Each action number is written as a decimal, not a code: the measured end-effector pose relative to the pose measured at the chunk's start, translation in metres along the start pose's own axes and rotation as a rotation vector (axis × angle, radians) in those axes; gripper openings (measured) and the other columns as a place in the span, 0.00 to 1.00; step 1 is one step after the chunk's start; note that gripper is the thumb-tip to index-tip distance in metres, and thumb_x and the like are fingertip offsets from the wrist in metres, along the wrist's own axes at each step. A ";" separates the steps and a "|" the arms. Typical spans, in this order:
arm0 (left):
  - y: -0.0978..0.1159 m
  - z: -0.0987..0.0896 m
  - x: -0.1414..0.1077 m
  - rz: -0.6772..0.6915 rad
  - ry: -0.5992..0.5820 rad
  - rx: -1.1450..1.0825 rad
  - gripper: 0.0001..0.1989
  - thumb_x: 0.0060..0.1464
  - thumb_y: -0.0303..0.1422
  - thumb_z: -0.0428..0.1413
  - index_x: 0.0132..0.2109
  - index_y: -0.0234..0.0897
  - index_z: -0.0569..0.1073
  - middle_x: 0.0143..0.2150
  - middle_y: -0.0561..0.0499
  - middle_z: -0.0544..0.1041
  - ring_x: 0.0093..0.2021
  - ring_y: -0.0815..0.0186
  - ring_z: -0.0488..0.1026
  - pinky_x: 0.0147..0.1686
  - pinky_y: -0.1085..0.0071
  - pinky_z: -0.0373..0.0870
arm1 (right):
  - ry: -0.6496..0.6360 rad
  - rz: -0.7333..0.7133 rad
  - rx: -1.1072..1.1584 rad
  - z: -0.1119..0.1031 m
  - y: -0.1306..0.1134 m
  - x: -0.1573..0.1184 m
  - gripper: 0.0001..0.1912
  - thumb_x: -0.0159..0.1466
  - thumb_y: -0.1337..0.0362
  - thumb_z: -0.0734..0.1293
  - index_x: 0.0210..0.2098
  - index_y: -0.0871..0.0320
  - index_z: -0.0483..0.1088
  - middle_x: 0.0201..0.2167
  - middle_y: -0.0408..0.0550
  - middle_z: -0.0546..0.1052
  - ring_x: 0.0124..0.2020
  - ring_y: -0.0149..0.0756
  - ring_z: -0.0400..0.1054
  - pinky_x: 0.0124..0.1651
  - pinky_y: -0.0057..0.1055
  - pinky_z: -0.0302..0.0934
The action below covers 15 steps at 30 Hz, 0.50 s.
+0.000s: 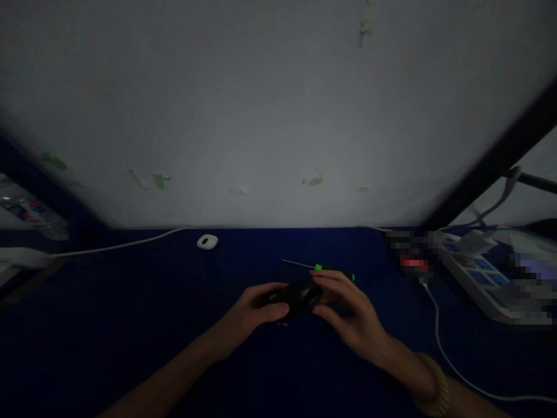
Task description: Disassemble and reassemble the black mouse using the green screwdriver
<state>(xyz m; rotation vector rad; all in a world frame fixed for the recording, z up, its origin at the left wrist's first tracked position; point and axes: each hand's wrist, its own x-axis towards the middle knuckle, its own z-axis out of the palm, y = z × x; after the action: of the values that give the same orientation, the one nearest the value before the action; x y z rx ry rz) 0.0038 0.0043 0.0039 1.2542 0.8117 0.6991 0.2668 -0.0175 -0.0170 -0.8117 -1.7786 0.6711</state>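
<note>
A dark, rounded object [298, 297], too dim to identify, is held between my two hands above the blue table. My left hand [261, 310] grips its left end, with the thumb on top and the fingers mostly hidden behind and under it. My right hand [346, 310] holds the right end between the thumb and the fingers. Just behind my right hand lies a screwdriver [334, 270] with a black and green handle, its thin shaft pointing left. The fingers partly cover its handle.
A small white case [208, 241] lies near the wall, beside a white cable [130, 246]. At the right are a white power strip [483, 281], another white cable [439, 331] and a blurred item with red on it [413, 263]. A plastic bottle [35, 212] is at far left.
</note>
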 end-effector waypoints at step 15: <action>0.013 0.018 -0.005 -0.053 -0.033 -0.230 0.26 0.59 0.51 0.68 0.51 0.33 0.84 0.47 0.40 0.83 0.38 0.60 0.80 0.44 0.62 0.75 | 0.109 0.288 0.255 0.014 -0.015 -0.004 0.27 0.72 0.58 0.72 0.69 0.45 0.67 0.48 0.51 0.84 0.40 0.40 0.84 0.45 0.38 0.83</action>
<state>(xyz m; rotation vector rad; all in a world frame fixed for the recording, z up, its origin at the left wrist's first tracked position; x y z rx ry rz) 0.0163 -0.0068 0.0192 1.0309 0.7134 0.7065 0.2514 -0.0307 -0.0124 -0.9169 -1.4551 1.0009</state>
